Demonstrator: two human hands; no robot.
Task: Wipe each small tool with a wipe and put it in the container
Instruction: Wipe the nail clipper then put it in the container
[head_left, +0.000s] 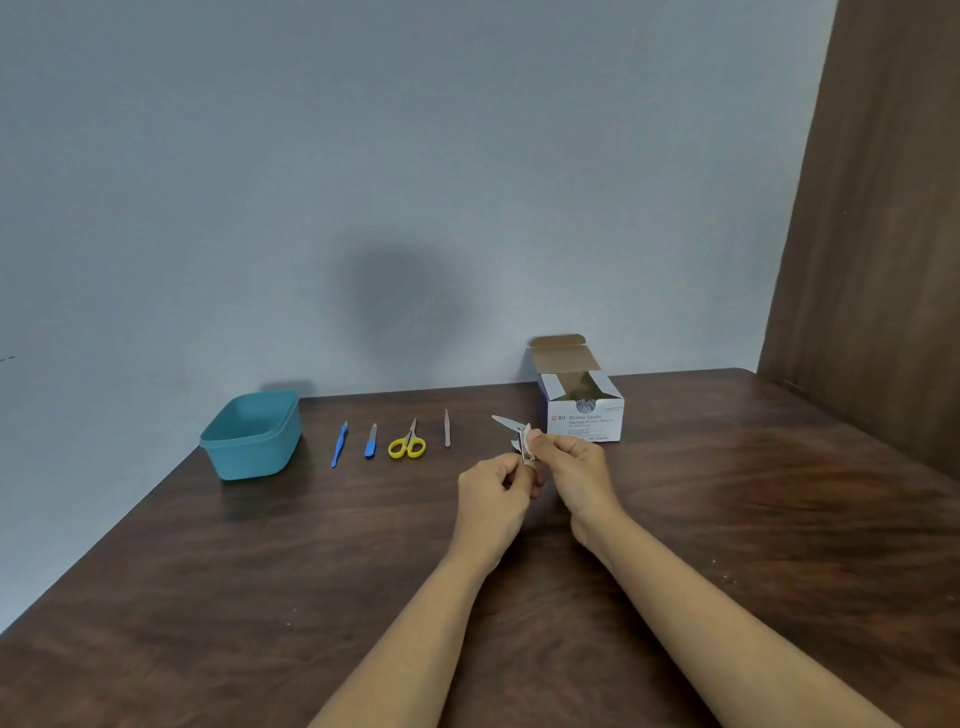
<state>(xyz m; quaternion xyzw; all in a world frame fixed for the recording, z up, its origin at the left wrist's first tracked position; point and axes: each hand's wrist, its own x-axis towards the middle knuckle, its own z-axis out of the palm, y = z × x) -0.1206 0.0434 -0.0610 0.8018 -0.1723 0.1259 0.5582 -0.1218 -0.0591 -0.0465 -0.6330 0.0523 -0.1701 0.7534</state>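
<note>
From the head view, a brown wooden table (208, 597) stands against a grey-blue wall (363, 156). A brown wooden panel (878, 208) stands on the right side.

Two bare arms reach out over the table, and the hands meet near the middle, a little above the table top. The left hand (493, 491) has its fingers curled and grips the low end of a small silver tool (506, 423). The tool has a thin shiny part that sticks out up and to the left. The right hand (576, 467) has its fingers curled too. It pinches a small white wipe (527, 441) against the middle of the silver tool. The two hands are just beside each other.

Four more small tools lie in a row on the table, to the left of the hands. From left to right there is a thin blue stick tool (338, 446), a short tool with a blue handle (370, 441), little scissors (408, 444) with yellow handles, and grey tweezers (447, 435). They lie apart and do not touch each other.

At the far left end of the row sits a teal container (254, 460) with no lid on it. I cannot see any tool inside it.

Behind the hands, near the wall, sits a white box (582, 421) with its top flap open. It says "Alcohol Swabs" on the front.
</note>
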